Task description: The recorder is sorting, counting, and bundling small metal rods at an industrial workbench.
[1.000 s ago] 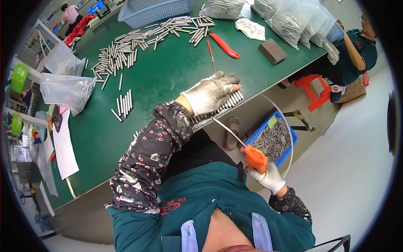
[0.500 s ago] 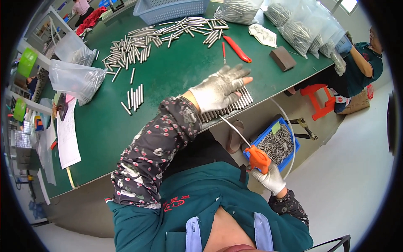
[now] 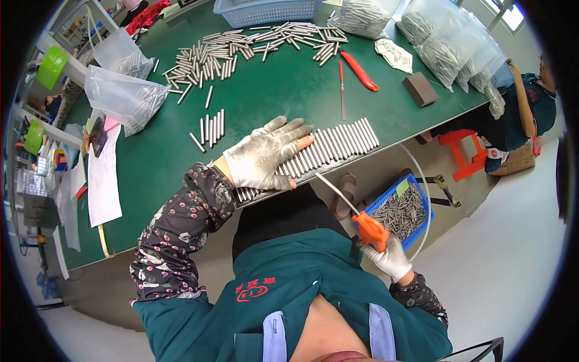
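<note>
A row of metal pins lies side by side along the table's near edge. My left hand, in a worn white glove with bare fingertips, is spread flat over the left part of this row and hides some pins. In my right hand, also gloved, is an orange air blow gun, my fingers wrapped round its handle. Its long thin nozzle points up at the row's near edge, close to my left thumb. A clear hose curves beside the gun.
Loose pins lie heaped farther back, before a blue basket. Bags of pins, red-handled pliers, a thin file and a brown block are on the table. A blue bin of pins stands below. A co-worker sits at right.
My left hand has slid left along the row, uncovering the pins on the right. The blow gun stays in my right hand almost unmoved. The view has shifted slightly.
</note>
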A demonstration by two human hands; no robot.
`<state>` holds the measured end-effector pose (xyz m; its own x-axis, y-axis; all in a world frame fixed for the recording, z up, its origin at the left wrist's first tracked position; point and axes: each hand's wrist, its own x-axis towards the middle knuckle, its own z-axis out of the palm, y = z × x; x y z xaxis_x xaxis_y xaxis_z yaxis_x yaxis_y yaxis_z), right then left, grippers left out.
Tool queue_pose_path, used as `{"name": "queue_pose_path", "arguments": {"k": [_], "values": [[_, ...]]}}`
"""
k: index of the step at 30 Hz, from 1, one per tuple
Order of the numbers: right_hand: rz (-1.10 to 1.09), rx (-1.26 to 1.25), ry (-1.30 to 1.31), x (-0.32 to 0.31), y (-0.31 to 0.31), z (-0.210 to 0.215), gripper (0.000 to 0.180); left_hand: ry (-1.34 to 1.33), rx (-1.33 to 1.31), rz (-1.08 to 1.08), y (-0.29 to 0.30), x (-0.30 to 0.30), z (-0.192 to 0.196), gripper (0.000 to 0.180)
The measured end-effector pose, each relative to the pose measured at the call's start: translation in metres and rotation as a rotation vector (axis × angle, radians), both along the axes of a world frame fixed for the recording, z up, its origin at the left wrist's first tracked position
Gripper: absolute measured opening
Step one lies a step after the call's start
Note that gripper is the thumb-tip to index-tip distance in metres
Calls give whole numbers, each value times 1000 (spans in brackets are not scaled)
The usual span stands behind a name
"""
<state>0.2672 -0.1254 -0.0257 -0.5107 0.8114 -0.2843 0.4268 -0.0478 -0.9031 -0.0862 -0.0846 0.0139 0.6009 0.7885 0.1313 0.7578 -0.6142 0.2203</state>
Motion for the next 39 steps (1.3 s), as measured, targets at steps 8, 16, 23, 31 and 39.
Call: {"name": "queue_pose_path", "arguments": {"k": [8, 16, 23, 31, 39], "values": [[1, -23, -25, -3, -1, 0, 21, -19, 22, 8, -1, -2, -6, 90], [38, -28, 8, -11, -6, 1, 23, -11, 21, 6, -1, -1, -3, 91], [52, -15, -19, -13, -4, 4, 21, -28, 18, 8, -2, -1, -3, 91], [34, -20, 22, -16, -2, 8, 21, -20, 10, 13, -3, 0, 1, 92], [130, 29, -20, -16, -6, 11, 19, -105, 90, 141, -37, -34, 25, 92]]}}
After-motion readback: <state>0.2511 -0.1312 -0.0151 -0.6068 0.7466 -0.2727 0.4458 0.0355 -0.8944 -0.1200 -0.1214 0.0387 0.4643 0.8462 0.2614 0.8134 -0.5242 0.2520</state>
